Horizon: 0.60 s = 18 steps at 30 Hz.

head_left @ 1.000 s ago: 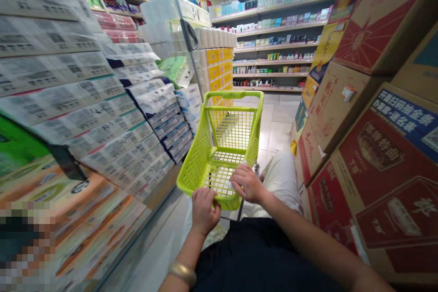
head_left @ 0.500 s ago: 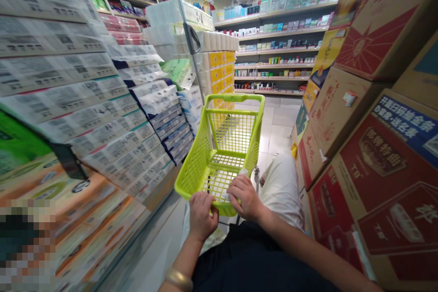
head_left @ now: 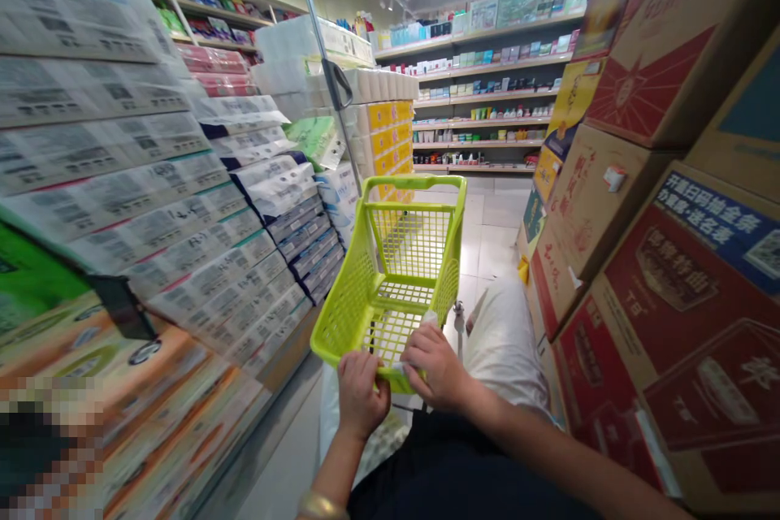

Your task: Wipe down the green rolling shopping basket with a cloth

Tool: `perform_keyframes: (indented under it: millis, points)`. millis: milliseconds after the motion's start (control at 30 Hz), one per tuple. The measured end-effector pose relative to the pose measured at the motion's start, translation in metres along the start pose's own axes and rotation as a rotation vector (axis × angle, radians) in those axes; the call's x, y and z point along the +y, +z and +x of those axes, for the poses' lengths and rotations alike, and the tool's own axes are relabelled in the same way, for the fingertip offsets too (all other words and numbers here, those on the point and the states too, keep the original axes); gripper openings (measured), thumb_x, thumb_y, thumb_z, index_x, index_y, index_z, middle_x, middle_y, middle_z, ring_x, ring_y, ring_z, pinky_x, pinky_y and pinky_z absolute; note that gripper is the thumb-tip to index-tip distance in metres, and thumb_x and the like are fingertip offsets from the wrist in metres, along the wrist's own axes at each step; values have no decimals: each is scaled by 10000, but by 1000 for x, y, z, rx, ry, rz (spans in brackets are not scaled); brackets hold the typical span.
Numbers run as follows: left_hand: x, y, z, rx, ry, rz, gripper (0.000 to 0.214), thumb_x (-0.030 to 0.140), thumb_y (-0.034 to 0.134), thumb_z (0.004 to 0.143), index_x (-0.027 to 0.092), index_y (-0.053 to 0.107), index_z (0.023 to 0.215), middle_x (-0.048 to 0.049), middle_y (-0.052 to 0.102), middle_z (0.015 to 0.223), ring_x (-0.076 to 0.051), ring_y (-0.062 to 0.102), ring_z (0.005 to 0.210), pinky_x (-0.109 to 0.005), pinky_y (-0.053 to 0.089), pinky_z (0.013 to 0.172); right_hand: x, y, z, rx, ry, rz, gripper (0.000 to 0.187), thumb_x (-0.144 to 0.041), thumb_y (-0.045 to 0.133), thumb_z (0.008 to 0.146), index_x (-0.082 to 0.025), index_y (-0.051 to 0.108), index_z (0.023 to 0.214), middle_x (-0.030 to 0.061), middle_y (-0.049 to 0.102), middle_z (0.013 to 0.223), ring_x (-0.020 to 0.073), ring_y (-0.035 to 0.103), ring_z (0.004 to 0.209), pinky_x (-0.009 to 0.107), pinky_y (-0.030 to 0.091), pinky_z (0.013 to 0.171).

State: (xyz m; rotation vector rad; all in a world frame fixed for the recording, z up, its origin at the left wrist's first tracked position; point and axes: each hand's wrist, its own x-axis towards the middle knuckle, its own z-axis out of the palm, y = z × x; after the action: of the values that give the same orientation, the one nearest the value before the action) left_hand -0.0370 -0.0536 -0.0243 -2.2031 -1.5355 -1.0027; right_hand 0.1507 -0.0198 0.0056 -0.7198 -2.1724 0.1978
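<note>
A lime-green plastic shopping basket (head_left: 350,292) with mesh sides and floor sits before me, tilted, with nothing lying in it. My left hand (head_left: 364,394) is closed over the basket's near rim. To its right, my right hand (head_left: 435,361) is closed on a crumpled white wipe (head_left: 430,318) and presses it to the same rim. Bits of the wipe stick out above and left of the fingers; whether it is paper or cloth I cannot tell. My white-trousered leg (head_left: 512,341) is beside the basket's right side.
Stacked packs of paper goods (head_left: 146,179) line the left. Cartons (head_left: 700,260) are piled high close on the right. A metal pole (head_left: 314,8) rises behind the basket. Beyond the tiled floor (head_left: 487,211) stand filled shelves (head_left: 487,122).
The view has tipped up slightly, so the surroundings sit lower. My right hand and the wipe have shifted slightly along the rim, while my left hand keeps its hold.
</note>
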Motion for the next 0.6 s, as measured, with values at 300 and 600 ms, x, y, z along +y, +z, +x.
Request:
perform_keyframes:
  millis: [300, 600]
  points:
    - [1, 0, 2, 20, -17, -19, 148, 98, 495, 658, 210, 503, 755, -38, 538, 722, -228, 502, 794, -388, 394, 843, 50, -14, 33, -33, -2, -122, 216, -239, 444, 899, -203, 578, 733, 29, 563, 705, 180, 472, 741, 342, 370, 772]
    - [0, 5, 6, 91, 6, -19, 103, 120, 469, 692, 214, 481, 732, -38, 518, 698, -225, 488, 761, -386, 396, 810, 2, 5, 3, -73, -15, -91, 109, -264, 502, 868, -207, 581, 820, 46, 562, 812, 210, 468, 866, 375, 363, 875]
